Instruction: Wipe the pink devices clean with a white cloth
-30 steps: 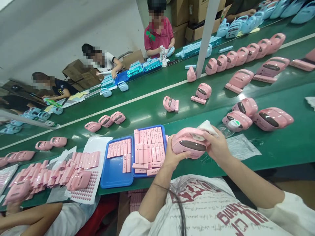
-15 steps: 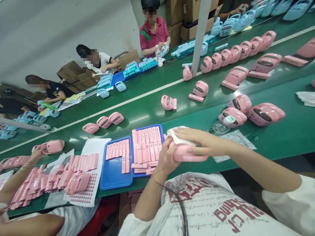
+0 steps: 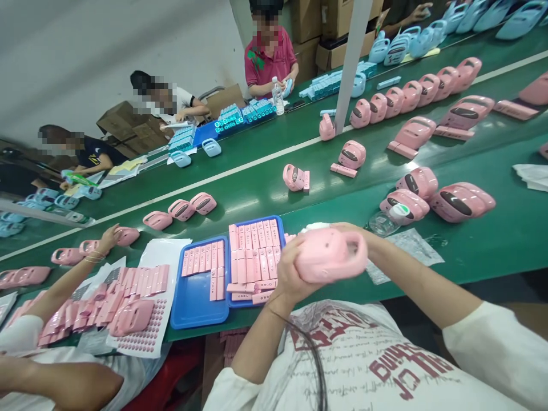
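Far L, well apart from the wearer's hands, a co-worker's hand [image 3: 109, 237] is at a shiny pink unit [image 3: 127, 236] on the belt; can't tell if touching. Nearer, a pile of pink bars [image 3: 107, 308], w/ a white dot sheet [image 3: 156, 319] beside it, pink dots in rows. Ahead & L of the hands, three pink units [image 3: 180, 211] sit close together on the green belt.

Next, L of the L hand, two blue trays side by side: the L tray [image 3: 197, 302] part filled w/ pink bars, bare toward the near end; the R tray [image 3: 242, 304] packed w/ them, just beside the L wrist.

L hand [image 3: 293, 274] is wrapped round the L end of a pink handled case [image 3: 321, 254], up btwn both hands in front of the chest, handle loop toward R. White cloth [image 3: 317, 226] peeks out along the case's top edge. R hand [image 3: 368, 234] is behind the case, mostly hidden; can't tell if fingers pinch or spread, nor if they grip the cloth.

Just R of the R hand, a clear bottle [image 3: 382, 224] & clear plastic sheet [image 3: 402, 254]; past them a grp of pink units [image 3: 462, 201]. Far R, another white cloth on the tbl [image 3: 505, 240]
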{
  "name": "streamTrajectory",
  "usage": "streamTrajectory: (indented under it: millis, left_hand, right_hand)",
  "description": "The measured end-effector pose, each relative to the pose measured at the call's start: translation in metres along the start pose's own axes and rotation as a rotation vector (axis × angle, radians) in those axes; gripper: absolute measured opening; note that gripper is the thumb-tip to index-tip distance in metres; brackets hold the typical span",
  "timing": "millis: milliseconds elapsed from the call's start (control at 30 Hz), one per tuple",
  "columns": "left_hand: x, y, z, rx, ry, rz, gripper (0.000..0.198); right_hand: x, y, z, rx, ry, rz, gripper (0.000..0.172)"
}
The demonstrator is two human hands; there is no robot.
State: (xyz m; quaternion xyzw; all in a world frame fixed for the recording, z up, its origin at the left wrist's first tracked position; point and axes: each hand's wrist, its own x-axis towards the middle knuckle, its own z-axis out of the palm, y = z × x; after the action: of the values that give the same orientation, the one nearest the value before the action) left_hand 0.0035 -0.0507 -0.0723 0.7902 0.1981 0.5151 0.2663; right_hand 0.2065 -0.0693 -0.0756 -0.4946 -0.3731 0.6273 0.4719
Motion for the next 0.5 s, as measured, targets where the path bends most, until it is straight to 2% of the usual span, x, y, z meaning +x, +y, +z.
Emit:
streamTrajectory:
  millis: [67,133,167,233,300,400,500]
  left_hand:
    - [0.001,-0.003,0.004,-0.108,0.190,-0.373,0.085]
    - [0.006,-0.005,0.007,-0.324,0.353,-0.767,0.076]
    - [0.008,-0.005,0.009,-0.472,0.407,-0.934,0.072]
    - [0.015,-0.004,0.013,-0.752,0.468,-1.181,0.064]
    - [0.021,-0.004,0.018,-0.927,0.477,-1.322,0.056]
    - [0.027,-0.006,0.024,-1.019,0.442,-1.449,0.047]
    - [0.027,-0.015,0.024,-1.065,0.341,-1.426,0.049]
  right_hand:
    - [0.002,0.015,0.003,0.191,0.162,-0.054,0.038]
    - [0.002,0.023,0.013,0.394,0.376,-0.141,0.042]
    - [0.002,0.025,0.019,0.434,0.454,-0.189,0.045]
    - [0.001,0.023,0.033,0.304,0.478,-0.297,0.047]
    - [0.002,0.017,0.045,-0.012,0.414,-0.459,0.047]
    - [0.005,0.007,0.057,-0.526,0.359,-0.765,0.044]
    - [0.007,0.008,0.057,-0.866,0.241,-1.015,0.037]
